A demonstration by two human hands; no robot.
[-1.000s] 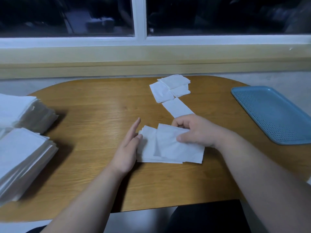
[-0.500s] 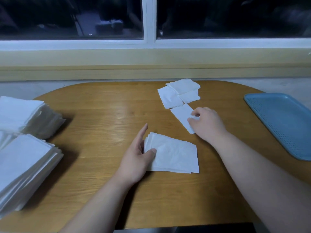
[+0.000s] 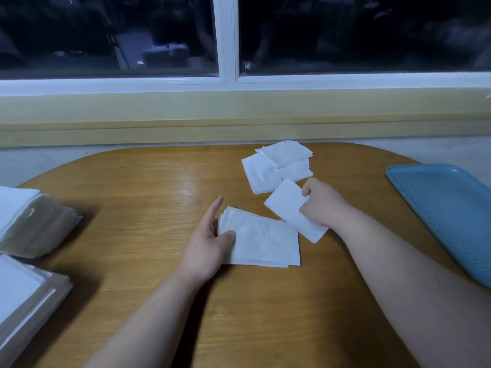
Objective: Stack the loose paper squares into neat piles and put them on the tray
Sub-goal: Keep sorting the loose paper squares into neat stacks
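A small pile of white paper squares [image 3: 265, 240] lies on the wooden table [image 3: 148, 197] in front of me. My left hand [image 3: 210, 240] rests against the pile's left edge, thumb on top and fingers straight. My right hand [image 3: 322, 203] pinches a single white paper square [image 3: 288, 208] just right of the pile, its lower corner overlapping the pile's edge. Three loose paper squares [image 3: 279, 166] lie overlapping farther back. The blue perforated tray [image 3: 451, 208] sits at the right with nothing on it.
Two tall stacks of larger white sheets [image 3: 29, 221] stand at the table's left edge, the nearer stack [image 3: 24, 301] partly cut off by the frame. A window sill and dark window run behind the table.
My right hand left the pile, reached back to the single square behind it, took hold of it and drew it toward the pile. My left hand stayed at the pile's left edge.
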